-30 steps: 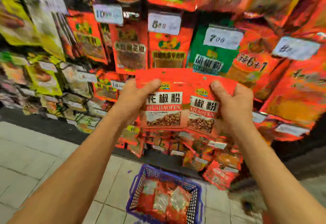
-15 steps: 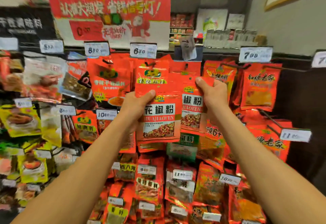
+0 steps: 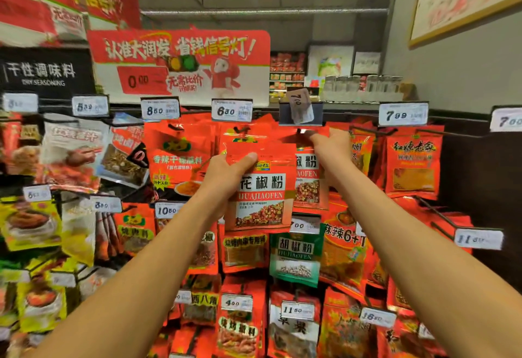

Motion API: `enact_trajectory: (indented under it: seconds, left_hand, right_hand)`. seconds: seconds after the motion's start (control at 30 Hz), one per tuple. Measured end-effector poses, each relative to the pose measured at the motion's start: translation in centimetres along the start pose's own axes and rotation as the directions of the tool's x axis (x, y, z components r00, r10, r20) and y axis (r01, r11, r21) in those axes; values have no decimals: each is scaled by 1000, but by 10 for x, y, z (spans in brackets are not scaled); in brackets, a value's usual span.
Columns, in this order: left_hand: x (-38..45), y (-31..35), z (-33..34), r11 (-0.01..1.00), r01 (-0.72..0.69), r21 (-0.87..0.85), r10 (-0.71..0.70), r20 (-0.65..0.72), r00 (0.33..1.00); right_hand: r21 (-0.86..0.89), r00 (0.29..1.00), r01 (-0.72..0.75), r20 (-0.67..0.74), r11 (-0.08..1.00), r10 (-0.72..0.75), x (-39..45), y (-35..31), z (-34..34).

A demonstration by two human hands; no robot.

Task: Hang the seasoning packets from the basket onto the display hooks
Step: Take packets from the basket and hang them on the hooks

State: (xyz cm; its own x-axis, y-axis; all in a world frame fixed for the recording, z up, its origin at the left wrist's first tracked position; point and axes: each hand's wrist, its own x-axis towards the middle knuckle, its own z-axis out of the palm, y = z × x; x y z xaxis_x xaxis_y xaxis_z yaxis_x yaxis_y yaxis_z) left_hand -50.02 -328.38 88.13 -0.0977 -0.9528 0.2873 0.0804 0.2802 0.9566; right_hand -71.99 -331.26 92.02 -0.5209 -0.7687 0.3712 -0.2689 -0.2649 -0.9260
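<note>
The left hand [image 3: 226, 172] holds a red packet of huajiao powder [image 3: 261, 191] by its upper left corner, thumb curled over the front, fingers hidden behind it. This packet hangs free in front of the display, below and a little left of the tilted price tag holder [image 3: 300, 110] marked 700. The right hand [image 3: 332, 146] pinches the top edge of a second huajiao packet [image 3: 309, 180], its grip pressed together on the header strip directly under that holder, at the tip of the display hook [image 3: 301, 131]; whether the hole is already on the hook cannot be told. The second packet lies partly behind the first, overlapping its right edge. A green hujiao powder packet [image 3: 295, 256] hangs lower, straight beneath the holder. A red promotional sign [image 3: 180, 61] stands up and to the left of the holder.
</note>
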Motion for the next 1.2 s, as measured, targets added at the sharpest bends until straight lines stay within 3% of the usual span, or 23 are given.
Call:
enact_trajectory:
  seconds: [0.2, 0.37, 0.5, 0.57, 0.63, 0.7, 0.73, 0.83, 1.0, 1.2]
  left_hand:
    - [6, -5, 3, 1000, -8, -16, 8, 0, 1000]
    - [14, -10, 13, 1000, 3, -26, -3, -5, 1000]
    - [25, -9, 27, 1000, -12, -22, 12, -7, 1000]
    - [30, -7, 37, 1000, 3, -29, -3, 5, 1000]
    - [36, -2, 49, 999, 8, -48, -6, 29, 1000]
    - [42, 3, 60, 998, 12, -63, -10, 42, 999]
    - [44, 6, 65, 997, 22, -70, -19, 39, 999]
    - [50, 13, 76, 996, 63, -61, -62, 14, 998]
    - [58, 16, 83, 995, 63, -73, -66, -36, 997]
    - [59, 22, 83, 993, 81, -83, -84, -37, 996]
  right_hand:
    - [-190, 997, 7, -80, 982, -22, 29, 13, 21]
    - [-312, 992, -113, -94, 943, 88, 51, 11, 30]
    - [-408, 995, -78, -91, 909, 44, 57, 15, 18]
    - [-331, 993, 7, -109, 944, -46, 49, 19, 6]
    - [-30, 993, 90, -69, 995, -92, 35, 19, -9]
    - [364, 990, 3, 127, 932, -53, 15, 17, -23]
    - [458, 972, -58, 229, 887, -55, 7, 16, -29]
    - [392, 937, -64, 340, 918, -80, -5, 16, -34]
    - [228, 968, 2, 244, 974, -59, -4, 10, -26]
    - [178, 979, 5, 201, 984, -41, 0, 2, -19]
